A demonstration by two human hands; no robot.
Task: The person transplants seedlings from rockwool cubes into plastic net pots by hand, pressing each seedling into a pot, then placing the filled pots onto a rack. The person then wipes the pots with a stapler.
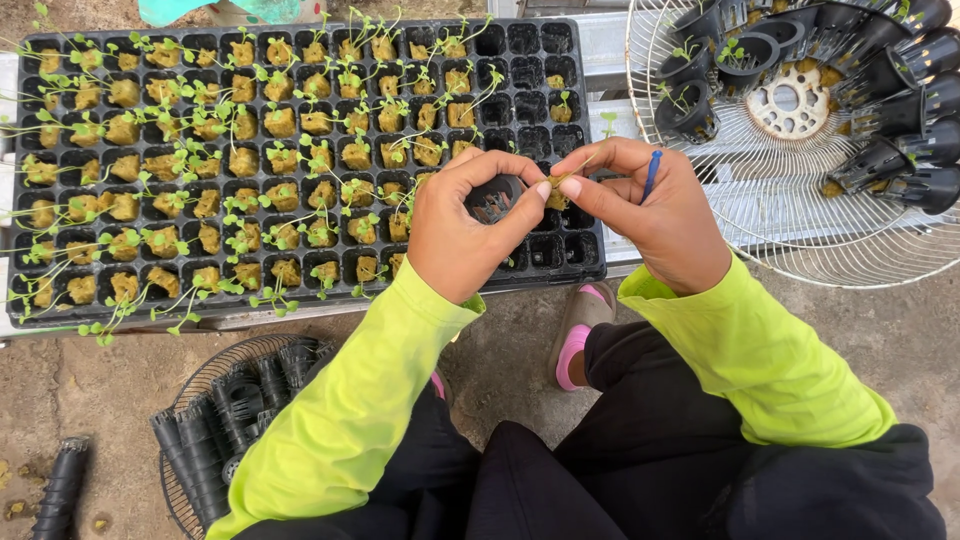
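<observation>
Left hand (462, 232): curled around a small black net pot (493, 197), slotted walls, mouth open upward. Right hand (655, 205): pinching a yellow-brown sponge plug (557, 188) (thin seedling stem attached) at the pot's rim; blue stick (651, 176) tucked between fingers. Both over the black seedling tray (545, 262), near right corner.

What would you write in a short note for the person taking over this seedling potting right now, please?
Left hand: holds a black net cup, opening up.
Right hand: fingers pinch a seedling plug at the cup's rim; a blue stick is tucked in the same hand.
Seedling tray: mostly full, with empty cells in its right columns.
Done: a few cups on the wire rack at right already carry seedlings.
Left: the plug in hand is not yet seated; empty cups wait in the basket below.
</observation>
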